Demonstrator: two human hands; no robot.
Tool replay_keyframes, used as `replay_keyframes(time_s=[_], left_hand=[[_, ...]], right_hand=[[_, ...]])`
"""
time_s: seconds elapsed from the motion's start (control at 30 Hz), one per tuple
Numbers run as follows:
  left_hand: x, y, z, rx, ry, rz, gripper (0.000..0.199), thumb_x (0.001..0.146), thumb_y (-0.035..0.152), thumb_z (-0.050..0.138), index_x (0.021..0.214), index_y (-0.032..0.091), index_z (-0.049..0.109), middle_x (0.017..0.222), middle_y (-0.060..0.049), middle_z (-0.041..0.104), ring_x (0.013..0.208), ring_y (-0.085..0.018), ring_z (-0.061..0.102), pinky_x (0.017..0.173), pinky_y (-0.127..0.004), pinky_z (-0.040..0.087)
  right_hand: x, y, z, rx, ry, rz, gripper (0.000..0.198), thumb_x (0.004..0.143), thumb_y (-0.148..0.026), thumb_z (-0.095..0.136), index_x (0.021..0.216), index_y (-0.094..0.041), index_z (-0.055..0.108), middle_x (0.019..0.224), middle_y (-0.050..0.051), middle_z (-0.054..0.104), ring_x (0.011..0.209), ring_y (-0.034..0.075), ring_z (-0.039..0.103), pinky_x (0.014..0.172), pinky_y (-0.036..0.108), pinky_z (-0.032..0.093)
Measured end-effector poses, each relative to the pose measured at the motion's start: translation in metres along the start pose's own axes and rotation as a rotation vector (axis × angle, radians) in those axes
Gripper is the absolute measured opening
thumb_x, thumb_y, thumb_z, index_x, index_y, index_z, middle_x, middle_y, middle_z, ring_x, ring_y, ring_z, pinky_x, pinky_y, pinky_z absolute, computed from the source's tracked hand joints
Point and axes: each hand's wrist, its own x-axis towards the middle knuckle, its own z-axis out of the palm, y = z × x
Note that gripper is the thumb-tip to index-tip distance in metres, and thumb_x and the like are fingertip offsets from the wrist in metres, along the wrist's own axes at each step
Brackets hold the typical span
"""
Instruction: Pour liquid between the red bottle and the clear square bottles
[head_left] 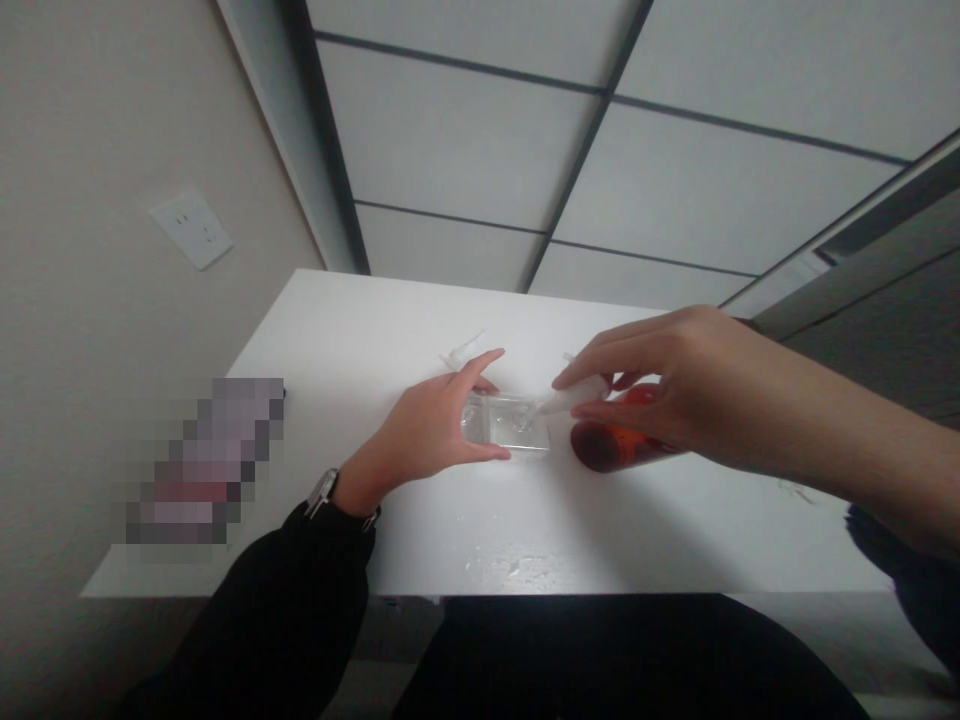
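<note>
My left hand (pixel 424 425) holds a small clear plastic box (pixel 517 437) on the white table, thumb along its near edge and fingers at the far edge. The index finger is lifted off. A divider splits the box in two. My right hand (pixel 652 370) pinches a whitish, tapering object (pixel 574 397), its narrow end over the right part of the box; its exact kind is unclear. Beneath my right hand is a red-orange cylinder with a dark end (pixel 611 445), partly hidden by the fingers.
A crumpled clear plastic piece (pixel 463 350) lies behind the box. Wet-looking spots (pixel 517 567) mark the white table (pixel 337 330) near its front edge. A pixelated item (pixel 206 465) is at the left. Behind stands a panelled surface; the left wall has a socket (pixel 193 230).
</note>
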Motion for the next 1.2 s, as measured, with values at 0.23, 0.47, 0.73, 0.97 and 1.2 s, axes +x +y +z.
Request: replay_keyframes(time_s=[0.23,0.47,0.73,0.97,1.2], left_hand=[[0.001,0.002,-0.001,0.002,-0.007,-0.015,0.109,0.073,0.045,0.092,0.162,0.025,0.033,0.135,-0.01,0.074,0.121,-0.033,0.07,0.103,-0.046,0.053],[-0.001,0.0,-0.002,-0.014,-0.015,-0.018,0.104,0.073,0.045,0.093,0.159,0.026,0.037,0.135,-0.009,0.073,0.12,-0.033,0.07,0.105,-0.048,0.053],[-0.003,0.004,-0.003,-0.015,-0.011,-0.059,0.096,0.068,0.037,0.097,0.149,0.028,0.045,0.133,-0.008,0.073,0.12,-0.033,0.07,0.105,-0.049,0.053],[-0.004,0.002,-0.001,0.008,-0.022,-0.07,0.102,0.065,0.034,0.099,0.151,0.032,0.044,0.135,-0.007,0.073,0.123,-0.033,0.071,0.108,-0.052,0.055],[-0.005,0.0,-0.003,0.021,-0.019,-0.068,0.102,0.067,0.041,0.097,0.154,0.037,0.044,0.138,-0.005,0.073,0.129,-0.034,0.069,0.11,-0.052,0.055]], right_hand=[[-0.001,0.001,0.0,0.057,-0.001,0.03,0.018,0.09,-0.028,0.07,0.1,-0.026,0.084,0.085,0.004,0.08,0.074,0.022,0.075,0.072,0.034,0.056],[0.003,0.053,0.002,0.455,-0.006,0.222,0.047,0.083,-0.066,0.076,0.1,-0.023,0.084,0.092,0.007,0.08,0.077,0.022,0.074,0.071,0.036,0.061],[0.032,0.136,0.06,0.729,0.099,0.305,0.058,0.073,-0.067,0.084,0.102,-0.017,0.079,0.093,0.01,0.079,0.081,0.021,0.07,0.078,0.037,0.054],[0.075,0.151,0.113,0.789,0.008,0.165,0.053,0.075,-0.061,0.081,0.1,-0.013,0.075,0.1,0.011,0.078,0.082,0.019,0.068,0.081,0.037,0.055],[0.087,0.157,0.124,0.781,-0.005,0.078,0.047,0.072,-0.055,0.084,0.1,-0.018,0.078,0.116,0.013,0.078,0.105,0.024,0.07,0.095,0.042,0.053]])
